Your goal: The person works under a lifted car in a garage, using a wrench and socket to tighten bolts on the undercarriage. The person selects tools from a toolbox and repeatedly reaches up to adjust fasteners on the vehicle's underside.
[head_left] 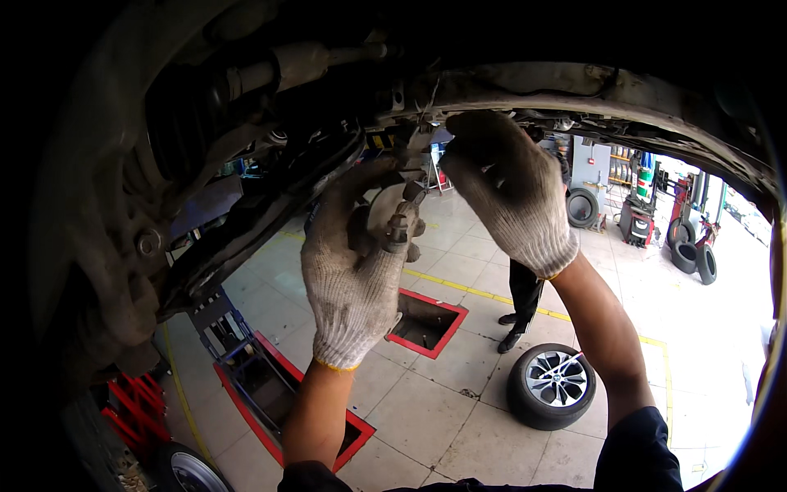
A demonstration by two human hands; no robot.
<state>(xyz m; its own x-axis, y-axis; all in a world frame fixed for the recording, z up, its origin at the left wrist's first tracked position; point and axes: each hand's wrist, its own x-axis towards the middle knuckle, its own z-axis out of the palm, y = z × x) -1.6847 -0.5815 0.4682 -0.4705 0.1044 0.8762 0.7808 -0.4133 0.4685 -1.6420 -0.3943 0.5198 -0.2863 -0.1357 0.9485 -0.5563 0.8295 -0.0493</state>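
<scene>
Under a raised car, my left hand point(348, 262) wears a soiled, pale knitted glove. Its fingers curl around a rounded grey metal car part point(384, 211) with a stubby fitting point(398, 232) on its near side. To the right and slightly higher, my right hand point(512, 193), in a matching glove with blackened fingers, is closed with its fingers bent toward the thumb. What it grips, if anything, is hidden. Between the hands, a thin wire point(433, 94) hangs from the car's underside above the metal part.
Dark suspension parts point(106, 271) crowd the left, and a curved underbody edge point(574, 82) arches overhead. Below are a wheel point(553, 385), a red-framed floor pit point(426, 324) and a blue metal frame point(234, 340). A person point(525, 299) stands beyond my right arm. Loose tires point(693, 258) lie farther right.
</scene>
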